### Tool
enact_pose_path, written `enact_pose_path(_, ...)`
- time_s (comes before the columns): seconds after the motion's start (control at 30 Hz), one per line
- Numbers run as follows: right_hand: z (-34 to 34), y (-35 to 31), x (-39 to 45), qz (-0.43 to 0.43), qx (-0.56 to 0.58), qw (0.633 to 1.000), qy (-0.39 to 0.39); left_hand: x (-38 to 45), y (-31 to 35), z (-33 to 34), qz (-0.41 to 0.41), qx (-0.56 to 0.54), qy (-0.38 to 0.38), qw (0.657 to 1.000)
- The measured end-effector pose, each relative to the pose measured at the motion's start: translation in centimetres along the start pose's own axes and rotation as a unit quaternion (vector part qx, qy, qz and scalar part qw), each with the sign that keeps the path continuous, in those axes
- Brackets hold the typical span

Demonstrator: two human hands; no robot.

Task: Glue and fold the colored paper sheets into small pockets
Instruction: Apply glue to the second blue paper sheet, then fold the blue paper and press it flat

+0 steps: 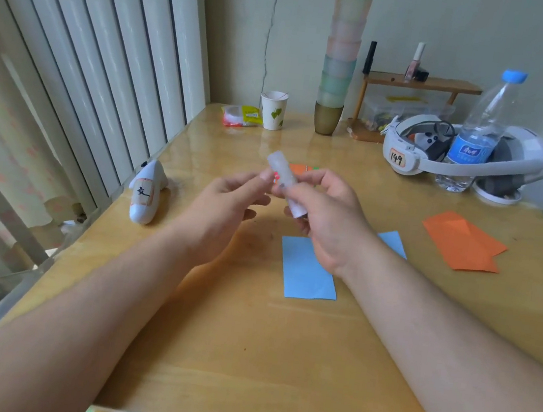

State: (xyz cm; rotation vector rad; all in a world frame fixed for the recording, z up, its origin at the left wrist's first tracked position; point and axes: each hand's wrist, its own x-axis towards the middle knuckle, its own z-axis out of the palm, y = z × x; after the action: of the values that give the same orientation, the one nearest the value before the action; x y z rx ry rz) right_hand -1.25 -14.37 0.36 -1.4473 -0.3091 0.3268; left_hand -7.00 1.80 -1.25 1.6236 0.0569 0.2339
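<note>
Both hands are raised above the wooden table [243, 357], which has a glossy, clear cover over pale yellow wood; the right hand [325, 218] curls its fingers round the lower part of a glue stick [284, 179], a short translucent white cylinder with a round cap end that points up and to the left; the left hand [230, 197] reaches to the same stick, with thumb and fingertips bent close at its middle, but whether they really pinch it I cannot tell, because the picture is blurred there.

Under the right wrist a light blue paper sheet [310, 269] lies flat on the table, smooth and rectangular, and partly covered by the hand; a corner of blue shows also on the other side of the wrist. Well apart, to the right, lies a folded orange paper [462, 243], with a smaller flap on top. Behind the glue stick a small piece of orange and green paper [301, 169] is seen, mostly hidden.

At the far right rests a white plastic headset [408, 154]; it carries an orange label with the handwritten number "149"; a clear plastic water bottle [480, 129] with blue cap and blue label stands just beside it; the writing on the label is too small to read. At the far edge stand a white paper cup [273, 109] printed with green leaves, and a tall stack of pastel cups [341, 59]; on the left edge lies a white ceramic figure [145, 194] with a small black drawing.
</note>
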Motion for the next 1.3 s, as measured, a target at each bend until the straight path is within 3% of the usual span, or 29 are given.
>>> enact_pose_path(0.13,1.1,1.3,0.5,-0.044,-0.082,0.995,-0.034,0.1,-0.4,0.1,0.005,0.006,0.010,1.000)
enact_pose_path(0.27,1.1,1.9,0.8,-0.115,-0.230,0.966,0.001,0.2,-0.7,0.5,0.036,0.004,0.010,0.999)
enact_pose_path(0.4,-0.5,1.2,0.8,-0.149,-0.356,0.923,0.005,0.6,-1.1,-0.2,0.074,0.124,0.133,0.980)
enact_pose_path(0.57,-3.3,0.8,1.6,-0.130,-0.395,0.909,0.026,1.1,-1.6,-0.7,0.070,0.300,0.150,0.940)
enact_pose_path(0.93,-3.7,1.8,1.2,-0.141,-0.457,0.878,0.015,1.2,-2.2,-0.2,0.023,0.410,0.113,0.905)
enact_pose_path(1.03,-6.1,-0.5,1.2,-0.113,-0.480,0.869,0.043,1.0,-1.9,-0.3,0.017,0.390,0.109,0.914)
enact_pose_path(1.13,-10.0,-1.9,1.5,-0.024,-0.527,0.849,0.037,0.9,-1.9,-0.3,0.036,0.363,0.112,0.924)
enact_pose_path(1.23,-13.3,-1.6,1.2,0.062,-0.552,0.832,0.013,0.6,-2.1,-0.2,0.114,0.317,0.145,0.930)
enact_pose_path(1.3,-14.5,-0.9,0.8,0.078,-0.554,0.829,-0.012,0.3,-2.0,0.1,0.187,0.320,0.180,0.911)
